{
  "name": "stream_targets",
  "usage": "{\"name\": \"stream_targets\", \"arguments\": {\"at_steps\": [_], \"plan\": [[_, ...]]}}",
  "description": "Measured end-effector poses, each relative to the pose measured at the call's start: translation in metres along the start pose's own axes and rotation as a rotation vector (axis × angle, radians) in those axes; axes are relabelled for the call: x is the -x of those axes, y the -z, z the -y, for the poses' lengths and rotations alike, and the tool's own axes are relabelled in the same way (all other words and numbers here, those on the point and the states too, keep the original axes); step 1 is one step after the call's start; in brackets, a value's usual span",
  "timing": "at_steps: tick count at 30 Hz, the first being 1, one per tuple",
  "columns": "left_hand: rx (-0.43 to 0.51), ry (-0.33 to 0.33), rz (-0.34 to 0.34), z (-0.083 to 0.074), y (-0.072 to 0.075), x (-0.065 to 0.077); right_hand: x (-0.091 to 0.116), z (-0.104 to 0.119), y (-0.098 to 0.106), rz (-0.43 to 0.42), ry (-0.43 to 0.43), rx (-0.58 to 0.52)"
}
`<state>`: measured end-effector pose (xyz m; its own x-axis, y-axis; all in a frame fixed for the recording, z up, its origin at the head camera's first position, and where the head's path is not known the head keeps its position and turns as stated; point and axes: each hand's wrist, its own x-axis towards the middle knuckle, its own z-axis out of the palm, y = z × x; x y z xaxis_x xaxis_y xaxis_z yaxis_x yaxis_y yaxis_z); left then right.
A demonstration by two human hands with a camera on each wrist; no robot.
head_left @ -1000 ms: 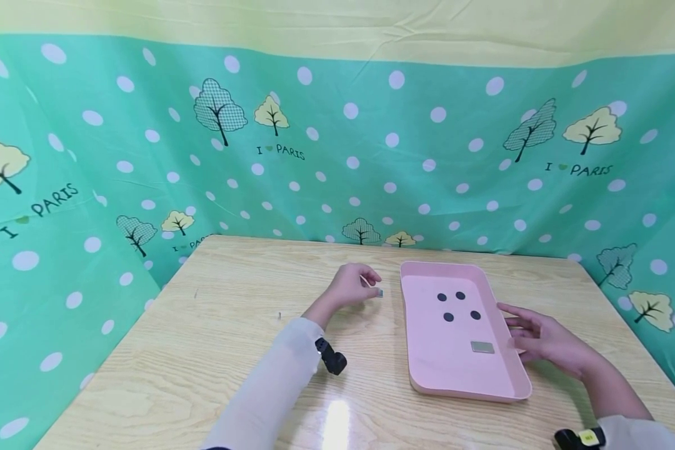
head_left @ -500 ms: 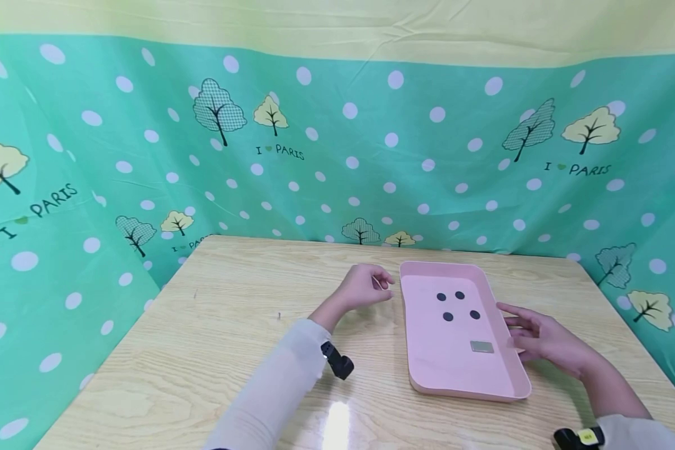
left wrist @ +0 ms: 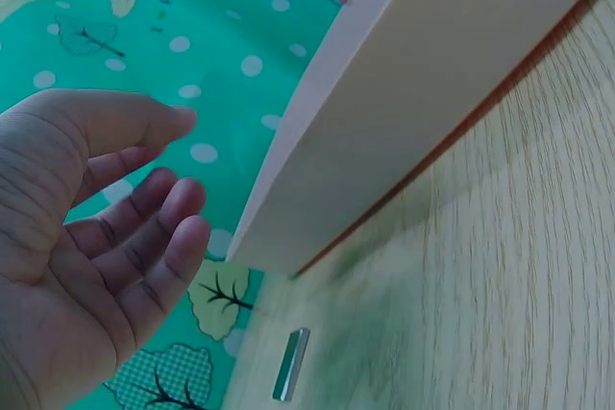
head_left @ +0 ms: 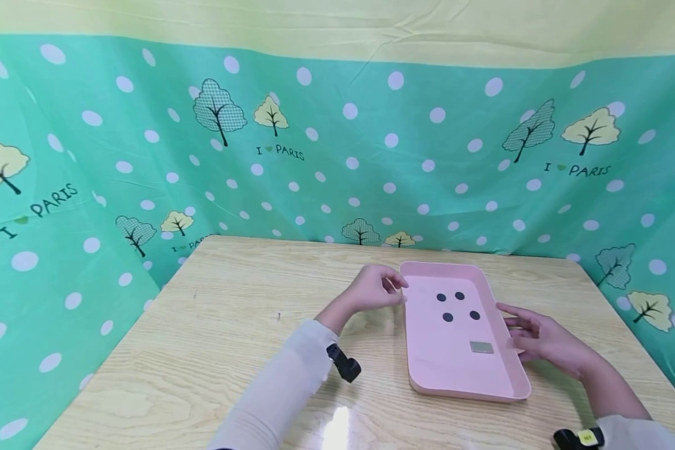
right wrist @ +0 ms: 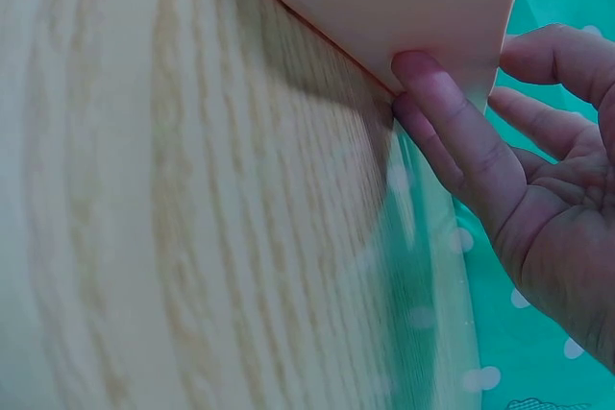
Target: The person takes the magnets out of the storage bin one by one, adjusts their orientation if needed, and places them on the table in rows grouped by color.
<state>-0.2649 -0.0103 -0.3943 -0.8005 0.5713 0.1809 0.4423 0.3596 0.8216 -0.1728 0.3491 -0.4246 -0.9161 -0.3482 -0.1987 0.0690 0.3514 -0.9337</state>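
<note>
A shallow pink tray (head_left: pixel 447 369) stands on the table, with several dark round discs (head_left: pixel 448 317) and a silvery rectangular piece (head_left: pixel 481 347) on its floor. My left hand (head_left: pixel 374 289) is at the tray's left rim, fingers loosely curved. In the left wrist view that hand holds nothing. A small rectangular bar (left wrist: pixel 291 364) with a silvery edge and green face lies on the table close to the tray's outer wall; the left hand hides it in the head view. My right hand (head_left: pixel 551 340) holds the tray's right side, fingertips (right wrist: pixel 423 69) on the outer wall and thumb at the rim.
The wooden table (head_left: pixel 230 300) extends left of the tray, with a tiny dark mark (head_left: pixel 279 316) on its top. A green dotted curtain (head_left: pixel 315 156) hangs behind and on both sides. Black wrist devices (head_left: pixel 345 365) are strapped over the sleeves.
My left hand has moved right to the tray's left rim. The small bluish-green piece seen by its thumb a second ago is hidden in the head view. My right hand and the tray have stayed put.
</note>
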Motion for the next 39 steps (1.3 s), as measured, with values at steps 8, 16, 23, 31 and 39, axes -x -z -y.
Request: {"name": "stream_targets", "arguments": {"at_steps": [8,16,23,31,39], "plan": [[0.022,0.006,0.027,-0.016,-0.007,-0.004,0.0,0.001,-0.001,-0.002,-0.007,0.002],[0.018,-0.015,0.084,-0.03,-0.016,-0.01,0.0,0.0,-0.001,0.001,-0.005,0.0],[0.014,-0.075,0.166,-0.036,-0.029,-0.019,0.0,0.0,-0.001,-0.002,-0.009,0.002],[-0.08,-0.13,0.236,-0.045,-0.051,-0.027,0.0,-0.001,0.0,0.012,-0.006,-0.004],[-0.099,-0.158,0.296,-0.05,-0.062,-0.04,0.0,-0.001,0.001,0.027,0.001,-0.013]]}}
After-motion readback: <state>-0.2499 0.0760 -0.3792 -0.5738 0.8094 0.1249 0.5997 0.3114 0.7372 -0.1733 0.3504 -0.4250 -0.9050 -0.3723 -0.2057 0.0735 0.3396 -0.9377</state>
